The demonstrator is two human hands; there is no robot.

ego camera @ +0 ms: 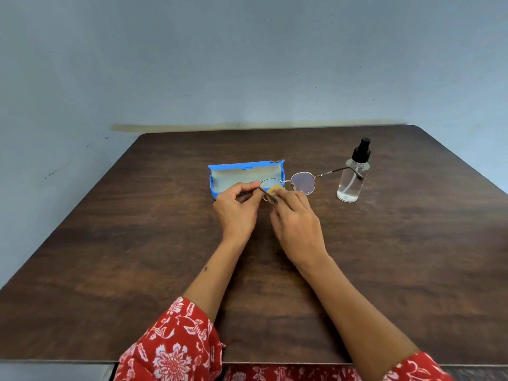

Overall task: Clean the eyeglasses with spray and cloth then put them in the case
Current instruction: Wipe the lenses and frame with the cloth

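Observation:
Thin metal-framed eyeglasses (303, 183) are held above the middle of the table, their arms unfolded. My left hand (238, 207) pinches the frame at the left lens hinge. My right hand (295, 218) presses a small yellow cloth (275, 190) against the left lens with its fingertips. Most of the cloth is hidden behind my fingers. The right arm of the glasses reaches toward a clear spray bottle (351, 174) with a black pump top, standing upright at the right. An open blue case (242, 174) with pale lining lies just behind my left hand.
The dark wooden table (137, 257) runs to a grey wall at the back, and its near edge lies just below my red floral sleeves.

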